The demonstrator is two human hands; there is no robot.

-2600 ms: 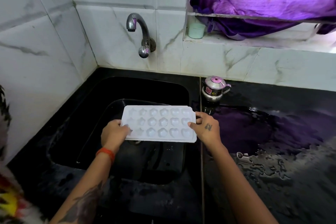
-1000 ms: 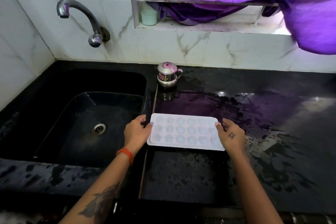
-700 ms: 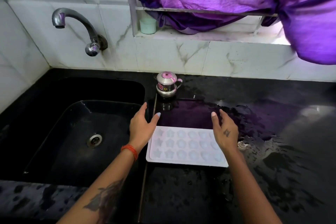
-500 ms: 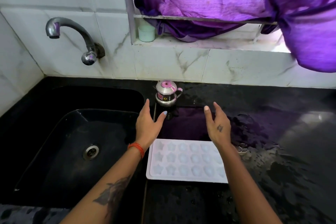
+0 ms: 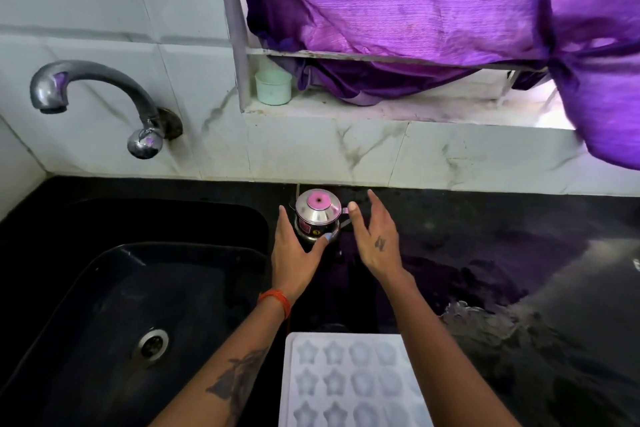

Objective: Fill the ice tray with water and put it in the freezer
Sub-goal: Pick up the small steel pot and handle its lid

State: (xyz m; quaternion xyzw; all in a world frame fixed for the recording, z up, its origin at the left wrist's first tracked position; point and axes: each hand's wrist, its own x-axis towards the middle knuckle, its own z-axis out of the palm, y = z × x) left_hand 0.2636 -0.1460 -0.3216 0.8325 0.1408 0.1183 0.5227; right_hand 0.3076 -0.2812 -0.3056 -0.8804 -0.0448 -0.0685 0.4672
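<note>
Both hands flanking a small steel pot.
Left hand (image 5: 294,253) and right hand (image 5: 375,241) released, apparently not touching the pot (image 5: 318,215); ice tray (image 5: 346,381) lies on the table (image 5: 519,253).

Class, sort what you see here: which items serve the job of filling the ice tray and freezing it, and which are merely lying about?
Job:
ice tray
tap
sink
small steel pot
left hand
right hand

Lying about:
pale cup
purple curtain
</note>
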